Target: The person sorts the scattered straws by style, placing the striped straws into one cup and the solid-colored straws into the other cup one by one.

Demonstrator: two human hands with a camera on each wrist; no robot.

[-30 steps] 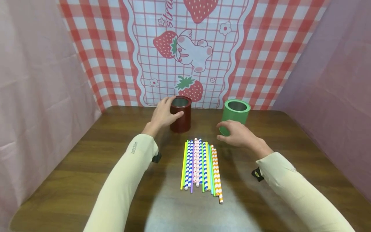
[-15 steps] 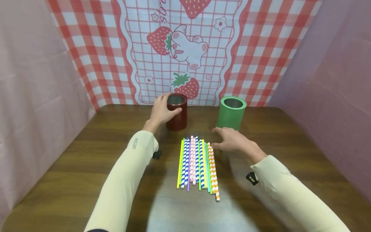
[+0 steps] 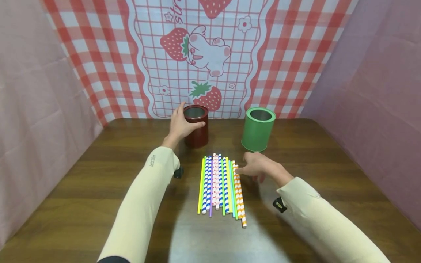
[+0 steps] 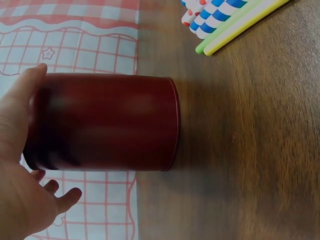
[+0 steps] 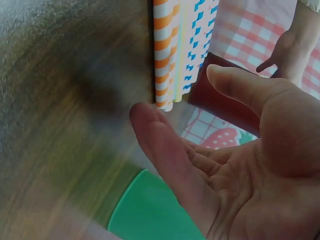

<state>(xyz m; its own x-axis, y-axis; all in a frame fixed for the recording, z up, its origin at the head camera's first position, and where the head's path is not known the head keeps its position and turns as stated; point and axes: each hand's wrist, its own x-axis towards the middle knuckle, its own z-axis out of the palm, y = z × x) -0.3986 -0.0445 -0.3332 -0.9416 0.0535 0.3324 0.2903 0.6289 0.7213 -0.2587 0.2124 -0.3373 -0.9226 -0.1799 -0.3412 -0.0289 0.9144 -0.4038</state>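
Note:
In the head view my left hand (image 3: pixel 180 126) stands around the upper left side of a dark red can (image 3: pixel 198 137), thumb across its front and a finger by the rim. The left wrist view shows the thumb along the can (image 4: pixel 110 122) and several fingertips past its far side. My right hand (image 3: pixel 260 165) is near the top end of a row of drinking straws (image 3: pixel 220 186), close to the orange-striped straws (image 3: pixel 241 201). Its thumb and index finger are spread apart in the right wrist view, nothing between them, with the orange-striped straw (image 5: pixel 163 60) beyond the fingertips.
A green can (image 3: pixel 256 135), open at the top, stands at the back right, just beyond my right hand. The wooden table (image 3: pixel 98 175) ends at a strawberry-print checked cloth (image 3: pixel 204 51). Pink cloth (image 3: pixel 371 91) hangs along both sides.
My right hand has moved from in front of the green can down and toward the straws. My left hand stays at the dark red can. The whole head view has shifted slightly.

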